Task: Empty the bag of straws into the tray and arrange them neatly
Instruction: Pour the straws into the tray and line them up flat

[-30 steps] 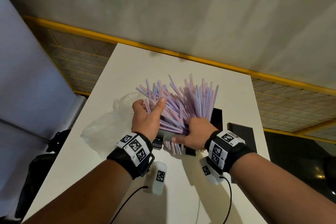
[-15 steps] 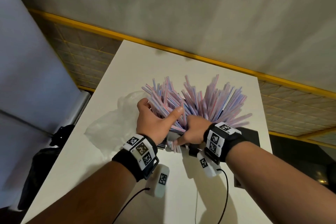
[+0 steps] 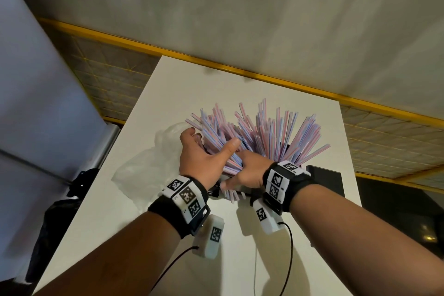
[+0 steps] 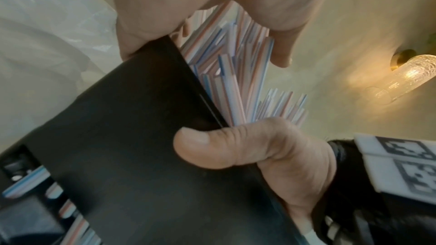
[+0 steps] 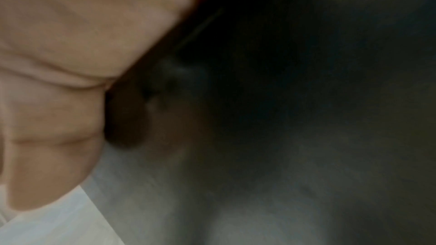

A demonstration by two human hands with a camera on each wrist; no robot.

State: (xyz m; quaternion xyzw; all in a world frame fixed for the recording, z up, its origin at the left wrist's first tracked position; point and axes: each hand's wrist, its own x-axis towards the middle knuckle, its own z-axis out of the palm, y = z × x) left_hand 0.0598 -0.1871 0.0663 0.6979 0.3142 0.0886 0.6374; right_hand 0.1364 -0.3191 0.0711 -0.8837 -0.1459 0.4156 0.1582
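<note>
A thick bundle of pink, blue and white striped straws (image 3: 262, 137) fans up and outward from the black tray (image 3: 322, 178) on the white table. My left hand (image 3: 206, 151) cups the bundle's left side, fingers curled behind it and thumb across its front. My right hand (image 3: 249, 170) grips the bundle low down on the right. In the left wrist view its thumb (image 4: 212, 146) presses on the tray's black wall (image 4: 129, 146), beside the straws (image 4: 235, 74). The right wrist view is dark and blurred, showing only part of the right hand (image 5: 70, 62). A few straw ends stick out under it.
The crumpled clear plastic bag (image 3: 144, 166) lies flat on the table left of the tray, touching my left hand. The white table (image 3: 240, 259) ends at a yellow-edged wall behind. A dark object (image 3: 60, 211) stands off the table's left side. Wrist cables trail toward me.
The straws have risen from a leaning heap into a wider fan that spreads to the right. Both hands have closed in together at the bundle's base.
</note>
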